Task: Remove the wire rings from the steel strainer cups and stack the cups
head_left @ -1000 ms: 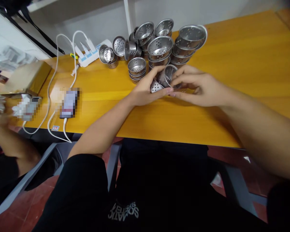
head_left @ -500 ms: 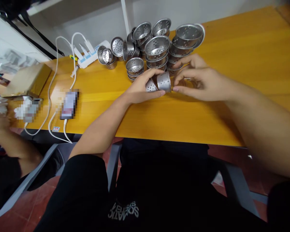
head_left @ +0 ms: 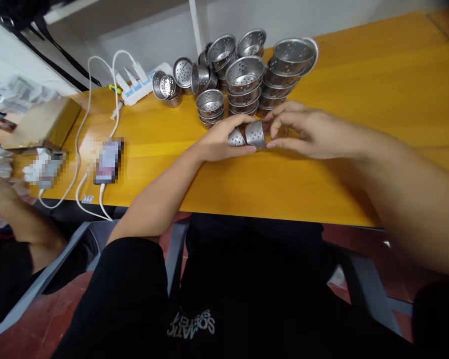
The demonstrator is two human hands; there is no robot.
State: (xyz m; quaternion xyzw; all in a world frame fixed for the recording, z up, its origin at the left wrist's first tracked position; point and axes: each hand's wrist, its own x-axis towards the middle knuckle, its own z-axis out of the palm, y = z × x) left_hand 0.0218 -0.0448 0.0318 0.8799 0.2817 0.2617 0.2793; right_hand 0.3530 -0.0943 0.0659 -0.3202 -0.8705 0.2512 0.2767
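The left hand (head_left: 219,142) is clamped on two small perforated steel cups (head_left: 247,135) lying on their sides, low over the yellow counter (head_left: 359,99). The right hand (head_left: 303,132) pinches at the mouth of the nearer cup; what its fingertips hold is hidden. Stacked cups (head_left: 243,80) crowd just behind. Bare counter lies open to the right, its front edge near the wrists. A phone (head_left: 108,162) on white cables (head_left: 78,149) sits well left.
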